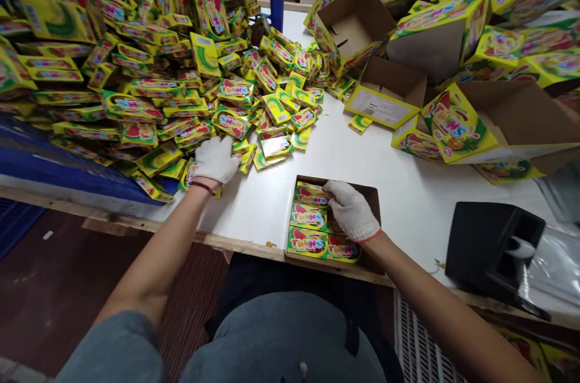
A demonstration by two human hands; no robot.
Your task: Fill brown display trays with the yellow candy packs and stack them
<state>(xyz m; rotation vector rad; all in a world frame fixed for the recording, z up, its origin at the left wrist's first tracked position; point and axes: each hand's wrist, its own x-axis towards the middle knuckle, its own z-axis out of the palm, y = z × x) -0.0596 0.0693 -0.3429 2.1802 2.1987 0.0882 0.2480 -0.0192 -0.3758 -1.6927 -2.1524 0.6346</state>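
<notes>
My left hand point(215, 160), in a white glove, rests on the near edge of a heap of small yellow-green TWINS boxes point(233, 90). Its fingers look slightly apart over the boxes, and their tips are partly hidden. My right hand point(353, 211), also gloved, is inside an open cardboard carton point(371, 196) at the table's front edge. Its thumb and fingers pinch the right end of a small TWINS box point(310, 194) in the carton's far left corner. Other small TWINS boxes point(308, 241) lie flat in rows nearer me; my right hand covers part of the contents.
Open printed cartons point(399, 90) crowd the back right. A black tape dispenser point(489, 250) stands at the right beside clear plastic point(555, 262). A blue crate point(90, 156) borders the heap at left. The white table point(254, 205) ends in a wooden edge point(244, 245).
</notes>
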